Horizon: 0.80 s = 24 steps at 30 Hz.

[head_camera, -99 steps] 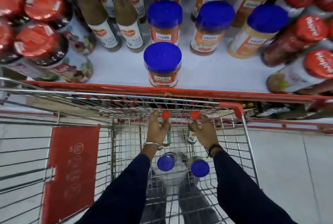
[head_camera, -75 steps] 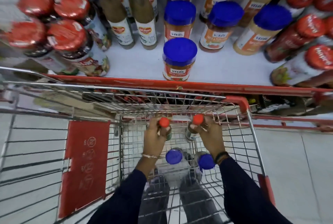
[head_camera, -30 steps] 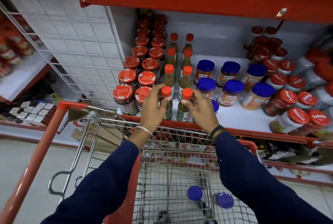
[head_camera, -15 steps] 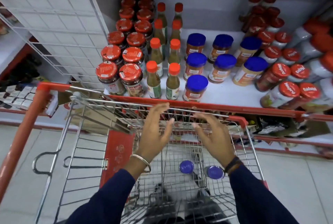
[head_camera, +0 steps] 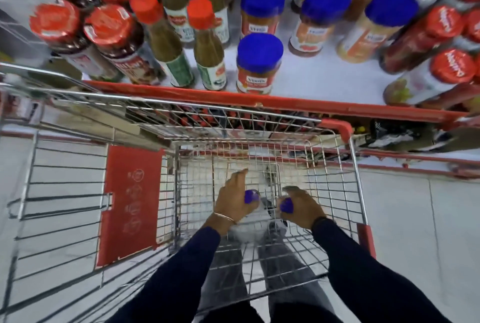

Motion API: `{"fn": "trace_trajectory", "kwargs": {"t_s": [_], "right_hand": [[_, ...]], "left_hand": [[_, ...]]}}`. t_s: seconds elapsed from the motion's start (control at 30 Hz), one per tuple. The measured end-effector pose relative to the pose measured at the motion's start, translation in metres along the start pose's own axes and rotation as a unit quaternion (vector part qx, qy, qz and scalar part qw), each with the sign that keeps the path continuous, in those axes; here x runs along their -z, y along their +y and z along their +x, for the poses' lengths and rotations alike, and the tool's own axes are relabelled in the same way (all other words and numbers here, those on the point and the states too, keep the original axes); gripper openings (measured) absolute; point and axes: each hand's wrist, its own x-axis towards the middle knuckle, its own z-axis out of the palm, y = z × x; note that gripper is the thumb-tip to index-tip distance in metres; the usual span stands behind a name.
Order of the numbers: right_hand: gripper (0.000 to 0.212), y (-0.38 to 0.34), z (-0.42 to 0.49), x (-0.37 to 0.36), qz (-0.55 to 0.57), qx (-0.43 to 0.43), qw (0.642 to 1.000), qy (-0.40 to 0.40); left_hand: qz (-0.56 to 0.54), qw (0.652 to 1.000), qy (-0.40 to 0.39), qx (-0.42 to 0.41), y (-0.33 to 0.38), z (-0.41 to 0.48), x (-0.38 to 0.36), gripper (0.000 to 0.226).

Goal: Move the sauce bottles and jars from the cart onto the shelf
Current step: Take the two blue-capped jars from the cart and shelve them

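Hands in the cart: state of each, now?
Left hand: closing on a blue-lidded jar, index finger still extended.
Right hand: wrapped around the other blue-lidded jar.

A shop — stocked shelf (head_camera: pixel 311 81), wire cart (head_camera: pixel 358 193).

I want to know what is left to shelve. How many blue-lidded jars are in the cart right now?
2. One is under the left hand, its lid showing; the other is under the right hand, lid showing. Nothing else shows in the cart.
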Motion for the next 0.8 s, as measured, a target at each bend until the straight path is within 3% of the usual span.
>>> {"fn": "trace_trajectory", "kwargs": {"t_s": [0.1,0.27,0.37,0.5,0.8], "right_hand": [[0.074,0.007,0.010,-0.015,-0.087,0.000,0.995,-0.050],[0.064,0.011,0.014,-0.025,-0.173,0.004,0.984,-0.047],[0.054,0.013,0.010,-0.016,-0.155,0.014,0.987,-0.037],[0.057,0.011,-0.009,0.011,-0.112,0.019,0.993,-0.017],[0.060,-0.018,-0.089,0.111,0.006,0.072,0.990,0.124]], "left_hand": [[0.060,0.994,-0.075,0.052,-0.013,0.004,-0.033,0.102],[0.077,0.990,-0.075,0.088,-0.014,0.009,-0.063,0.069],[0.069,0.991,-0.064,0.094,-0.006,0.011,-0.056,0.061],[0.070,0.993,-0.057,0.071,0.013,0.005,-0.033,0.062],[0.074,0.996,0.055,-0.010,0.098,-0.020,0.060,0.067]]}}
